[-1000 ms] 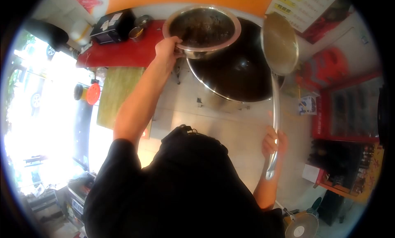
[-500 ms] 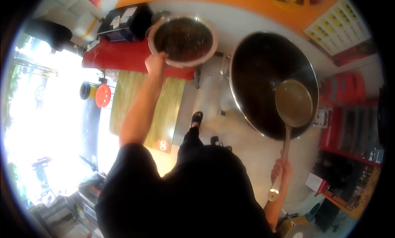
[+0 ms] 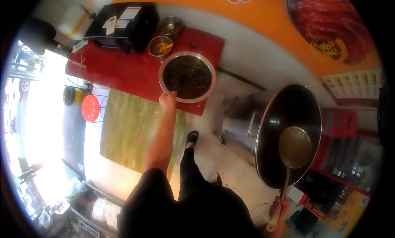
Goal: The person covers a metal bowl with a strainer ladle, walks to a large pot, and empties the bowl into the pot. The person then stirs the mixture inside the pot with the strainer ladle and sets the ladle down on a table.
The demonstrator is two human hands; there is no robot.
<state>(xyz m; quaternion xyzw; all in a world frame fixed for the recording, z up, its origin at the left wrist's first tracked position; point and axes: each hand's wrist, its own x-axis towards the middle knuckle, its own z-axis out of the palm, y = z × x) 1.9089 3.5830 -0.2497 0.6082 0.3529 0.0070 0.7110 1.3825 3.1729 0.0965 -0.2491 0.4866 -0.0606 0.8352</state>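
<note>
My left hand (image 3: 168,101) grips the near rim of a round steel basin (image 3: 166,89), its thumb over the edge. Dark brown liquid with lumps fills the basin. It is over the front right part of a red table (image 3: 123,75); whether it rests there I cannot tell. My right hand (image 3: 279,210) is wrapped round the handle of a long-handled skimmer (image 3: 295,147). The skimmer's wide round head is over the mouth of a tall steel pot (image 3: 258,143) with a dark inside. Whether the head is mesh or solid is unclear.
Behind the basin are two small steel bowls (image 3: 161,45), one with a yellow spoon, and a black box-shaped appliance (image 3: 123,28). A greenish table (image 3: 127,131) and a red stool (image 3: 90,108) are at left. Red plastic stools (image 3: 343,122) stand beyond the pot.
The view has shifted, showing more of the red table and bowls. The basin appears nearer the table's front right part. The skimmer stays over the pot in my right hand.
</note>
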